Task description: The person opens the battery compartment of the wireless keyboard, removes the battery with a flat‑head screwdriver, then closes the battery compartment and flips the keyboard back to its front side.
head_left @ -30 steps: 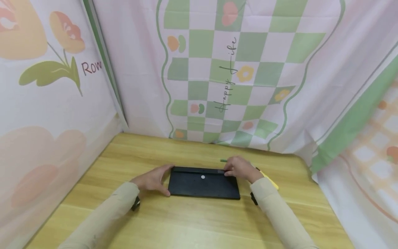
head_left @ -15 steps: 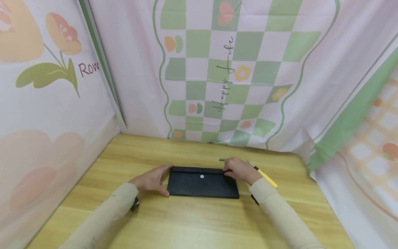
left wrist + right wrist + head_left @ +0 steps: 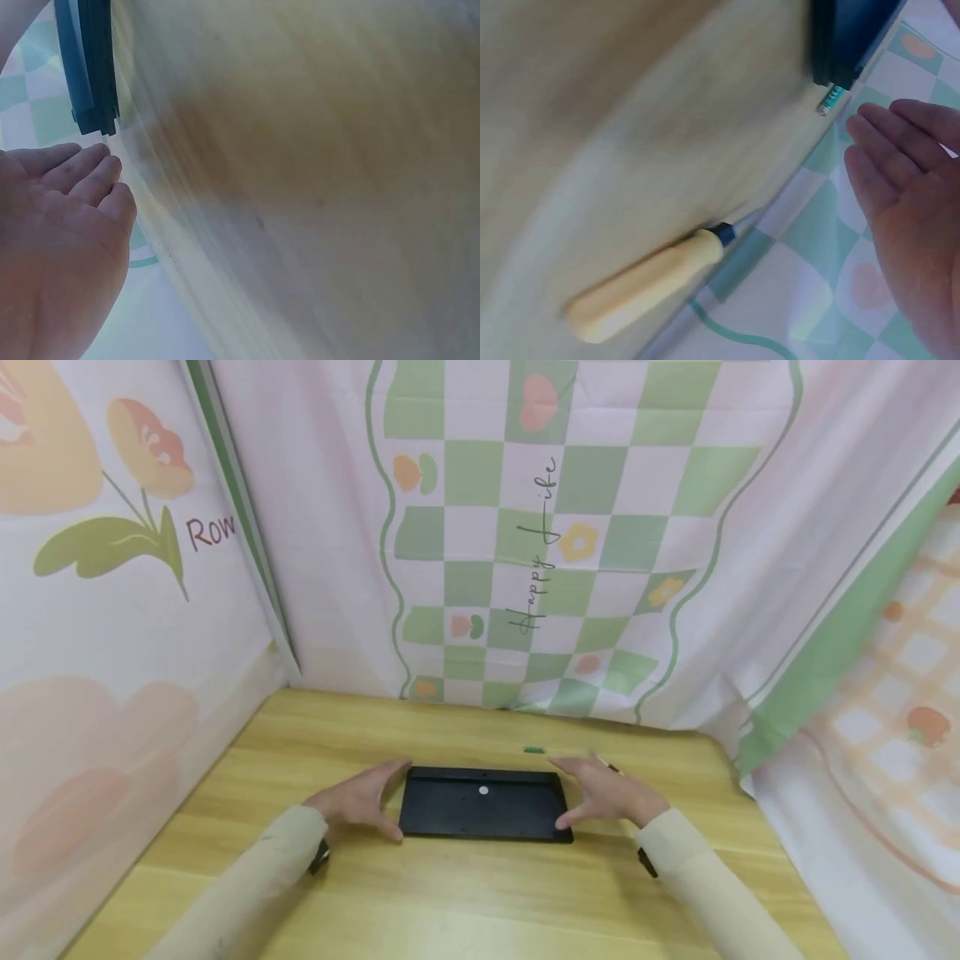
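Note:
A flat black keyboard (image 3: pixel 480 814) lies underside up, with a raised bar along its far edge and a small white round sticker. At its left end my left hand (image 3: pixel 356 802) has fingers reaching the far corner and thumb at the near corner. My right hand (image 3: pixel 611 793) spreads around the right end, its thumb over the near corner and its forefinger by the far one. In both wrist views the other fingers are extended beside the keyboard's end. A small green battery (image 3: pixel 534 750) lies behind the keyboard, near the right fingertips.
A screwdriver with a yellow handle (image 3: pixel 652 281) lies on the wooden table (image 3: pixel 450 902) beyond my right hand, which mostly hides it in the head view. A checkered curtain (image 3: pixel 525 568) hangs behind the table's far edge, and printed cloth covers both sides.
My right hand has let go of the bar's far right part and spread out around the right end. A lighter patch on the bar no longer shows. My left hand keeps its place.

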`<state>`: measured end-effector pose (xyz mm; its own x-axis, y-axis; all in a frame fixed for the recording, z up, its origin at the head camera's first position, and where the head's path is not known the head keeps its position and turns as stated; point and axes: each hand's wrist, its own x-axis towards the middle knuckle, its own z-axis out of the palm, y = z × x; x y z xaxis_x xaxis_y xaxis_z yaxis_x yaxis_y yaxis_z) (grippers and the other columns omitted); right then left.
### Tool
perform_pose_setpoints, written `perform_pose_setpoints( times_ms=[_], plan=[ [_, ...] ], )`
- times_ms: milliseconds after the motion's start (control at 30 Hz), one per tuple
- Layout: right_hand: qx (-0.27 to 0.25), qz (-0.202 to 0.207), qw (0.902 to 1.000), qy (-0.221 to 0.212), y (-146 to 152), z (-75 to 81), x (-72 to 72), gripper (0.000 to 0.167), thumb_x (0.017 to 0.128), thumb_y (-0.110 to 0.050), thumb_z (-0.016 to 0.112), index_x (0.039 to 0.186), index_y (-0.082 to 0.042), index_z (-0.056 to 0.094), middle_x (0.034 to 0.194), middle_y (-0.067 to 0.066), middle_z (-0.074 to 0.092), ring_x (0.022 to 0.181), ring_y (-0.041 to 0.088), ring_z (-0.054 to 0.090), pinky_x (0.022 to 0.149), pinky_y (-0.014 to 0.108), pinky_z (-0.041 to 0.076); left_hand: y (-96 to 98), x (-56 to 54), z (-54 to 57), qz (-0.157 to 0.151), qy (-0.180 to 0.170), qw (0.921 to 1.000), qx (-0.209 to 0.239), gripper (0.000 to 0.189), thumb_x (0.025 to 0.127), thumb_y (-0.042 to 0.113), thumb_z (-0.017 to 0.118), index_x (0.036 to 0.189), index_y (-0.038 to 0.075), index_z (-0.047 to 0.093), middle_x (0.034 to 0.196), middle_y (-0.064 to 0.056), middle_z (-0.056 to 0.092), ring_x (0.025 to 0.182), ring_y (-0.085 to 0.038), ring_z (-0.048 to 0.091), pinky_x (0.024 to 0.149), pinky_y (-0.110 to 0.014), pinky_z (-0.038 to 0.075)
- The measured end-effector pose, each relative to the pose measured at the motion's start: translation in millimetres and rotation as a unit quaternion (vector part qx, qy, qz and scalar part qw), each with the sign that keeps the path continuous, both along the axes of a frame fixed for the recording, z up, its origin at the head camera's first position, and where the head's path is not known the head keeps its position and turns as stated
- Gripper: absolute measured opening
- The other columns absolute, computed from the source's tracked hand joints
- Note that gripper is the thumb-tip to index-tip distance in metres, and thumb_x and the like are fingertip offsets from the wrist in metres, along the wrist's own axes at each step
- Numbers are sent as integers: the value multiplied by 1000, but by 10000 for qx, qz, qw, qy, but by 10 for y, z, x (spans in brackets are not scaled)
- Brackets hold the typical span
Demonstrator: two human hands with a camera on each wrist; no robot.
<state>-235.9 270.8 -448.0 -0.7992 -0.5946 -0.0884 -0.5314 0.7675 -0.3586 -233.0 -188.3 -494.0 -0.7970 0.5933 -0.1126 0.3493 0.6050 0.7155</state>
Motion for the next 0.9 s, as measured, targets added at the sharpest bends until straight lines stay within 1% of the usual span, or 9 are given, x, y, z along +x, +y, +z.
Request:
perform_pose_setpoints(
  times_ms=[67, 200, 267, 400, 500, 600, 700, 833, 900],
  plan=[
    [-91, -51, 9999, -126, 44, -57, 52, 119, 76, -52, 92, 161, 6, 33, 165, 27, 40, 151, 47, 42, 129, 69, 21, 5, 11, 9, -11, -6, 10000, -14, 134, 69, 39, 100, 168, 4, 18, 175, -23, 19, 161, -44, 22, 132, -62, 20],
    [-276, -144, 9994, -163, 129, -202, 126, 130, 71, -56, 94, 162, 9, 28, 166, 32, 36, 151, 51, 39, 125, 65, 34, 19, 36, 21, -2, -71, 9999, -70, 134, 70, 38, 100, 169, 5, 17, 175, -23, 18, 162, -44, 21, 132, -62, 21],
    [-401, -175, 9989, -188, 150, -262, 155, 132, 70, -56, 95, 162, 10, 27, 166, 34, 34, 152, 53, 37, 125, 65, 33, 17, 37, 13, -29, -50, 9999, -113, 133, 71, 38, 100, 169, 4, 16, 175, -24, 18, 161, -45, 21, 132, -63, 21],
    [-490, -221, 9982, -275, 145, -340, 191, 134, 69, -59, 94, 163, 8, 25, 168, 31, 31, 154, 50, 35, 127, 62, 32, 11, 39, -5, -24, -4, 9997, -236, 132, 72, 40, 99, 169, 5, 16, 175, -24, 18, 161, -45, 22, 132, -62, 22],
    [-488, -285, 9978, -336, 133, -371, 200, 135, 69, -60, 93, 164, 6, 24, 169, 28, 31, 155, 47, 35, 127, 60, 32, 13, 45, -14, 6, -12, 9996, -265, 131, 72, 41, 99, 169, 6, 17, 175, -24, 20, 161, -45, 23, 132, -62, 23],
    [-517, -292, 9975, -380, 124, -374, 200, 132, 71, -57, 94, 164, 8, 25, 169, 29, 31, 155, 48, 36, 126, 62, 33, 23, 46, -23, 24, -60, 9997, -235, 130, 72, 41, 99, 169, 6, 19, 175, -23, 20, 161, -45, 22, 131, -63, 23],
    [-511, -302, 9976, -352, 121, -367, 182, 131, 71, -55, 94, 163, 8, 26, 168, 29, 33, 154, 48, 38, 125, 62, 35, 41, 39, -28, 42, -13, 9997, -247, 129, 72, 40, 99, 168, 6, 20, 174, -23, 22, 161, -44, 24, 131, -62, 25],
    [-498, -358, 9979, -226, 115, -351, 137, 132, 67, -55, 97, 162, 7, 29, 166, 29, 37, 151, 47, 42, 124, 61, 38, 67, 16, -21, 108, 231, 9994, -242, 128, 69, 36, 101, 166, 3, 25, 171, -24, 29, 158, -44, 31, 130, -61, 29],
    [-488, -372, 9980, -181, 107, -344, 114, 133, 65, -56, 98, 162, 6, 31, 165, 29, 39, 150, 47, 43, 123, 61, 39, 70, 3, -19, 152, 300, 9993, -150, 128, 66, 33, 102, 165, 2, 28, 170, -25, 32, 156, -45, 33, 129, -62, 30]
  ],
)
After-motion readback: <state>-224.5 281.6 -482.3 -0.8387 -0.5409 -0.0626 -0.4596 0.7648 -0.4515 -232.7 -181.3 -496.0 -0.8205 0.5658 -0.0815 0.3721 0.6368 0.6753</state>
